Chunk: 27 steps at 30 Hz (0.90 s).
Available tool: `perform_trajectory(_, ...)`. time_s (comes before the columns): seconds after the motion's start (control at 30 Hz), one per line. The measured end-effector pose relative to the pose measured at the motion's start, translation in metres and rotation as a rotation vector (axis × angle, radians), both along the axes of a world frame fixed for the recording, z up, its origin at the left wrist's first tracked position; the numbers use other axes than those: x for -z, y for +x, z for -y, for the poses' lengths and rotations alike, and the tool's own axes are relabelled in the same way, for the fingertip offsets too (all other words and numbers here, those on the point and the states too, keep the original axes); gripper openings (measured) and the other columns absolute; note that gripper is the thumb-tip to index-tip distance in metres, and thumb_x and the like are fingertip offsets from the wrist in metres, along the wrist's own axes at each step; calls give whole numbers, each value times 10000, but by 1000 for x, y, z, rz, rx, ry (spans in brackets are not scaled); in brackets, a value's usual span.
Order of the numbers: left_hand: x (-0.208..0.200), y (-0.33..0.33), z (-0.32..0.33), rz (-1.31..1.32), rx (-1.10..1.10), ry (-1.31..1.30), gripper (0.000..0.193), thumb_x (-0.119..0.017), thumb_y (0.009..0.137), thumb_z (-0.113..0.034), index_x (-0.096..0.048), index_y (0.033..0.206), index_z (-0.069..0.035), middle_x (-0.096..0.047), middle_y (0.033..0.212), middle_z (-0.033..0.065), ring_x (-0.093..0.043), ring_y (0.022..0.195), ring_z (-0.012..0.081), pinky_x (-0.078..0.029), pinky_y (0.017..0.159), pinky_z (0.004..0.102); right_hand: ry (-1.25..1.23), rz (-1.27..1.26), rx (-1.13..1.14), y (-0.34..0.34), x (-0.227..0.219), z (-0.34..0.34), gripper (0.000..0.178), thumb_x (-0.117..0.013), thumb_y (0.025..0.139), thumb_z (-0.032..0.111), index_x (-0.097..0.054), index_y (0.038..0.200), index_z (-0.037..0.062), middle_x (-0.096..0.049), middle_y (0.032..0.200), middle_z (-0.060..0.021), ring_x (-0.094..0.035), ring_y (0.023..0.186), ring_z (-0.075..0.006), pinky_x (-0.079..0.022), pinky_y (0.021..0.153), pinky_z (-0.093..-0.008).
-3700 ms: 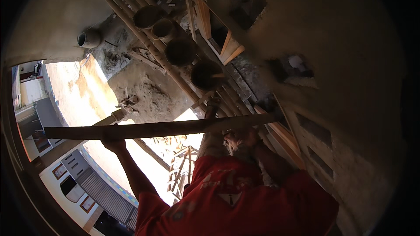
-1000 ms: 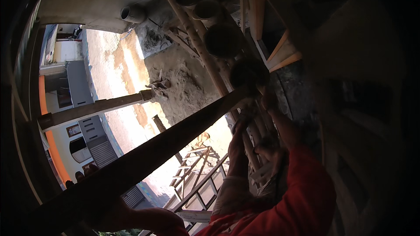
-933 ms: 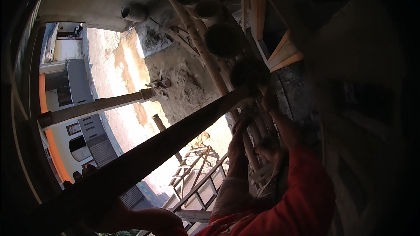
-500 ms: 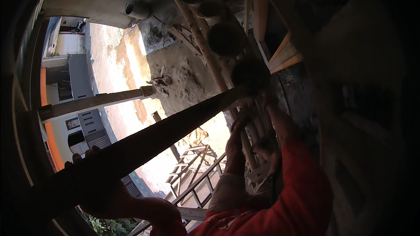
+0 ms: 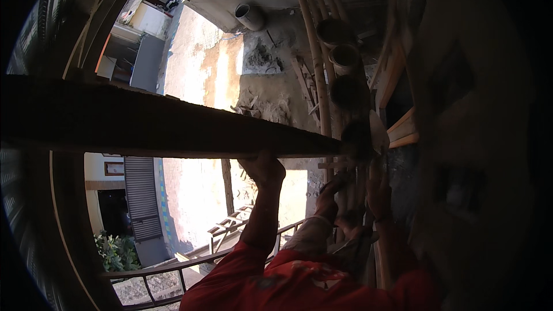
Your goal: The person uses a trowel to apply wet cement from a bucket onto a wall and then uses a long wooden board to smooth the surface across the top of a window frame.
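Note:
A long dark wooden beam [image 5: 173, 124] crosses from the left edge toward the middle, narrowing near a dark bucket [image 5: 357, 138]. My left hand [image 5: 264, 168] is closed on its lower edge, the fingers partly hidden behind the wood. Lower right of the beam's narrow end, my right hand [image 5: 378, 196] is closed in shadow around what looks like the handle of a trowel [image 5: 378, 131]. Only its pale, rounded blade shows clearly, beside the dark bucket. My legs and bare feet [image 5: 351, 224] are below, among bamboo poles.
More buckets [image 5: 345, 57] line the bamboo poles [image 5: 314, 40]. A pale bucket [image 5: 249, 16] lies tipped by the far wall, near a grey heap [image 5: 262, 57]. A ladder-like frame [image 5: 164, 282] is at lower left. Orange-brown wooden frames [image 5: 403, 129] stand at right beside a dark wall.
The beam has swung from a steep slant to nearly level across the view. My left hand has shifted right along it, and my right hand is now lower, away from the beam's end.

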<state>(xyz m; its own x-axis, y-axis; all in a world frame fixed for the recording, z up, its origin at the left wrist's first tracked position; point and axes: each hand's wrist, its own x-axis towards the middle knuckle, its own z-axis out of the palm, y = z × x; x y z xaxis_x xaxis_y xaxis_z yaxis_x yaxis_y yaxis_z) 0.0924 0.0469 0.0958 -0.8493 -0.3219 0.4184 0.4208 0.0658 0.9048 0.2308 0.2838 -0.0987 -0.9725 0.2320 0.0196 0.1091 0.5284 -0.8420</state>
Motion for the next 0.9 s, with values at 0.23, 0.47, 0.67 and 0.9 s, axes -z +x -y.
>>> perform_trajectory(0.23,26,-4,-27,10,-167,146,466,-651,759,-119,-503,1176,24,-567,1117,112,-578,1013,227,-474,896,345,142,-145,-273,-5,-160,15,553,-550,858,164,-393,1378,64,-422,1362,-180,-415,1241,-350,-335,1043,-412)
perform_trajectory(0.47,41,8,-42,104,-118,223,498,-723,746,-137,-499,1165,11,-574,1099,114,-561,1012,218,-458,927,359,-230,-173,-246,23,-200,67,623,-649,777,99,-433,1361,89,-599,1064,-98,-542,833,-249,-397,771,-411)
perform_trajectory(0.67,56,17,-38,60,-246,-17,579,-714,804,-308,-476,1204,35,-565,1161,126,-559,1038,212,-456,890,338,-634,-194,-34,20,-136,104,563,-607,821,0,-448,1355,79,-604,877,-138,-463,505,-147,-385,463,-259)
perform_trajectory(0.9,66,19,-23,157,-376,-712,562,-631,857,-272,-425,1270,50,-540,1202,177,-546,1095,254,-426,940,369,-228,100,-104,7,9,89,646,-584,807,66,-352,1405,138,-460,1254,-280,-585,943,-359,-494,741,-430)
